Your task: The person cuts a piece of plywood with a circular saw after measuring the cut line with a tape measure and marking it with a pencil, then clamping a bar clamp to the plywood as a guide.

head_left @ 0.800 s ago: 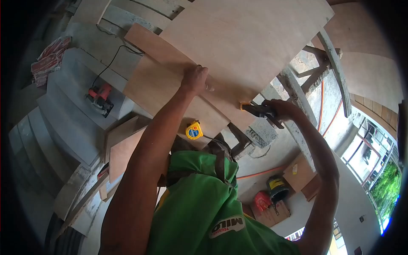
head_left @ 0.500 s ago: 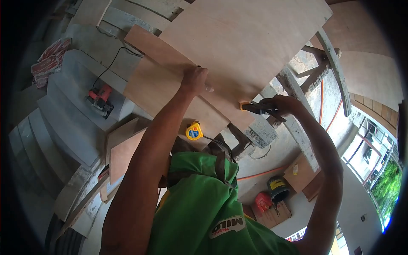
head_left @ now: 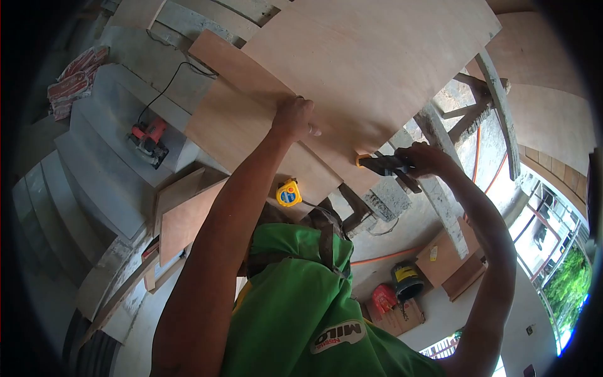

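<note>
My right hand [head_left: 422, 160] is closed around the handles of a black spring clamp [head_left: 384, 165] with orange jaw pads. The clamp's jaws sit at the right end of a narrow plywood strip [head_left: 251, 74]. My left hand [head_left: 294, 117] is curled and pressed down on that strip, beside the edge of a large plywood sheet [head_left: 370, 56]. Whether its fingers hold anything is hidden. Below the strip lies another plywood panel [head_left: 232, 132], with a yellow tape measure [head_left: 288, 193] near its lower edge.
A red circular saw [head_left: 148, 139] with a black cord stands on the left by curved steps [head_left: 107, 135]. Rough timber supports [head_left: 499, 113] stick out on the right. A dark bucket [head_left: 407, 281] and plywood offcuts [head_left: 443, 254] are on the floor below.
The view has shifted slightly, moving the scene a little to the right. Both hands keep nearly the same places, and the clamp stays at the strip's end.
</note>
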### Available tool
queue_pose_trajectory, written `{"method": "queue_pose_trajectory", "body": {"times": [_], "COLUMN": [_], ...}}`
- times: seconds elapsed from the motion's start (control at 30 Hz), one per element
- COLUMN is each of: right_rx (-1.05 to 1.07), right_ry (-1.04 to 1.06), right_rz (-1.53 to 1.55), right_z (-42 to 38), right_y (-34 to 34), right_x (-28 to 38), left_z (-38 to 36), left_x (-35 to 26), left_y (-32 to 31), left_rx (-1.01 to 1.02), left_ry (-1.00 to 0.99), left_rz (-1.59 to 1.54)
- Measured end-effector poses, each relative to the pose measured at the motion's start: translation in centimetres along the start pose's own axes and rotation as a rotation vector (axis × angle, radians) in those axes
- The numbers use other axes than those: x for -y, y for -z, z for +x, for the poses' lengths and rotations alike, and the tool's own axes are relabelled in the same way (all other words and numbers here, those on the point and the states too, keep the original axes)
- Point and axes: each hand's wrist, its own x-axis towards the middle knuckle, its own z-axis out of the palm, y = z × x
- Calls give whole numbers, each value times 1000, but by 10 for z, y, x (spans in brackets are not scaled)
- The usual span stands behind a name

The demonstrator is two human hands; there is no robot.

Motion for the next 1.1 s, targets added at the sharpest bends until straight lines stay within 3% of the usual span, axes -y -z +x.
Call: {"method": "queue_pose_trajectory", "body": {"times": [0.1,0.2,0.27,0.43,0.53,0.63,0.7,1.03,1.1], "right_rx": [21,-19,-56,-15,-128,-150,17,-164,-4], "right_ry": [-14,-32,65,10,129,90,-75,29,-86], "right_rz": [6,-17,-155,-156,-105,-113,-119,-151,-134], "right_z": [2,6,15,17,7,13,26,18,29], "right_y": [1,2,-5,9,8,-6,-5,-7,-8], "right_x": [-1,-4,-13,-10,-12,-13,-13,-12,-12], "left_z": [2,1,0,3,3,3,4,2,1], "left_x": [-3,-1,-1,3,1,1,3,1,2], "left_y": [3,3,1,-3,-1,-2,-2,-4,-2], "left_rx": [74,31,-1,-18,3,10,5,-27,-56], "left_ry": [43,6,-2,-6,5,6,3,-26,-36], "left_rz": [0,-12,-11,-24,-24,-20,-14,-20,-15]}}
